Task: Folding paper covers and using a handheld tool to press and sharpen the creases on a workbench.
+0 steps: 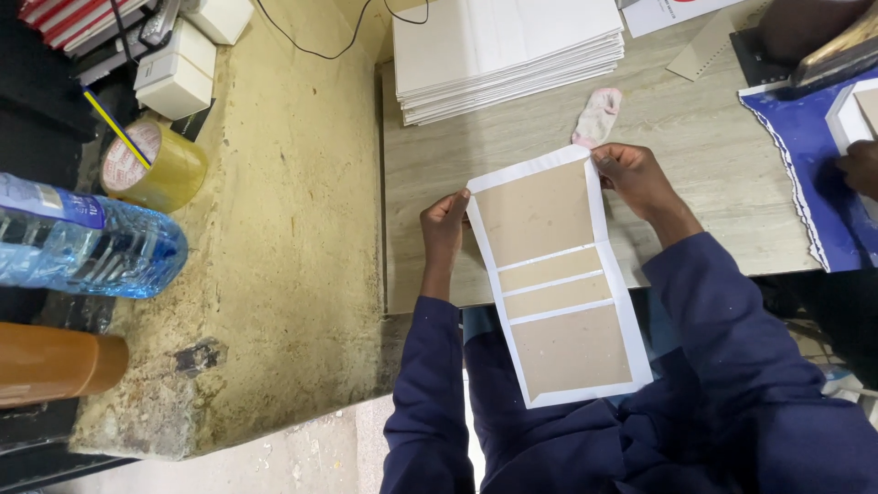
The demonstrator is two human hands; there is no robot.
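While both arms in dark blue sleeves reach forward over the lap, the left hand (444, 224) pinches the left edge of a long white paper sheet backed with four brown cardboard panels (554, 276), fingers curled closed on it just below the top corner, and the right hand (637, 178) grips the top right corner, thumb and fingers closed over the white margin. That sheet hangs from the front edge of the pale wood-grain worktop (704, 165) down across the knees, its upper end over the worktop and its lower end in front of the body. It looks light and thin; the brown panels should be stiff, while the narrow white gaps between them would act as hinges, so the piece is likely to fold or flop there if held by one end only. Taking it by both long edges near the top panel, as now, seems the steadier hold, and the bare paper margins could crease easily. Beyond the hands lies a small pink and white cloth (597, 114), and behind it a tall stack of white sheets (503, 55). At the left, on a rough yellowish ledge (293, 229), stand a roll of clear yellowish tape (155, 165) and a clear plastic water bottle (87, 247). Another person's hand (860, 166) rests on blue material at the far right.
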